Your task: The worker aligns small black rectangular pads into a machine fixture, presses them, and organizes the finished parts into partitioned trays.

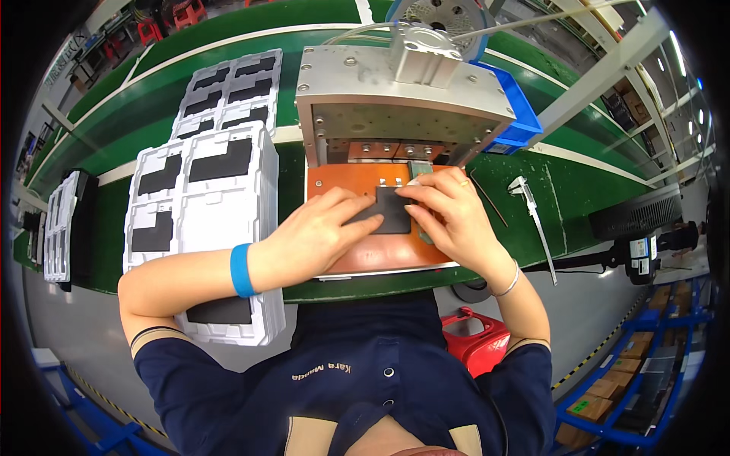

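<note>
A flat black piece (393, 213), likely L-shaped like those in the trays, lies on the orange base plate (357, 254) of a small metal press (403, 106). My left hand (323, 228), below a blue wristband, grips its left side with thumb and fingers. On the right edge and upper corner, my right hand (452, 213) pinches the same piece. Small metal fittings show just beyond its far edge. Fingers cover parts of its outline. Above and behind my hands is the raised upper part of the press.
Stacked white trays (217, 213) with black L-shaped pieces stand to the left; another tray (232, 91) lies farther back. Calipers (534, 220) and a thin dark rod (489, 197) rest on the green bench at right. A blue bin (513, 110) sits behind the press; a red stool (487, 342) is below.
</note>
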Available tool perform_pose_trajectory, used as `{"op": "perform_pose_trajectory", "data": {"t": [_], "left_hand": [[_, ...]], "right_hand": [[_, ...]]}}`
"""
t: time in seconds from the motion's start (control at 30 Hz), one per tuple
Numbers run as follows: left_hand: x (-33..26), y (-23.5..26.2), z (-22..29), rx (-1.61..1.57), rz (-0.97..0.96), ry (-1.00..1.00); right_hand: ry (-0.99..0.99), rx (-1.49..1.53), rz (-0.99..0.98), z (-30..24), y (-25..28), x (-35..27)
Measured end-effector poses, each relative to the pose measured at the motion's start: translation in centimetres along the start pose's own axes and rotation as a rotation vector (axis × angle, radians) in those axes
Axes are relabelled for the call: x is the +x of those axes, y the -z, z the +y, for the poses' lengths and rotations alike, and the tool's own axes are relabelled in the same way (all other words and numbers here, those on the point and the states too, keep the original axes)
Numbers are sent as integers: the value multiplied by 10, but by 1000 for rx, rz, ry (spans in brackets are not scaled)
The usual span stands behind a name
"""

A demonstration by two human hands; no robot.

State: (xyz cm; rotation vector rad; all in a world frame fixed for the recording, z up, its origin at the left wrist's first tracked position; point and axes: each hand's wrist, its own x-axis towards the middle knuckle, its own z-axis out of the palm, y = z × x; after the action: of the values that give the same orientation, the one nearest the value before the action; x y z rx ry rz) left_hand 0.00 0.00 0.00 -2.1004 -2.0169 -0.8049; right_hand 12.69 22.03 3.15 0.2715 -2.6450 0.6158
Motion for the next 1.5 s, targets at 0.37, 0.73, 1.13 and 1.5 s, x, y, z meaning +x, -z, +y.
{"op": "perform_pose_trajectory", "data": {"t": [0.37,0.73,1.13,1.5], "left_hand": [[-1,10,22,-110,20,30],[-4,15,28,-98,-51,48],[-9,21,27,-106,-67,72],[-10,27,13,-76,-74,29]], "right_hand": [[-2,-278,-98,-23,5,1],[17,-230,-78,-21,0,-8],[13,-156,29,-23,-10,-8],[102,-285,427,-25,-22,-7]]}}
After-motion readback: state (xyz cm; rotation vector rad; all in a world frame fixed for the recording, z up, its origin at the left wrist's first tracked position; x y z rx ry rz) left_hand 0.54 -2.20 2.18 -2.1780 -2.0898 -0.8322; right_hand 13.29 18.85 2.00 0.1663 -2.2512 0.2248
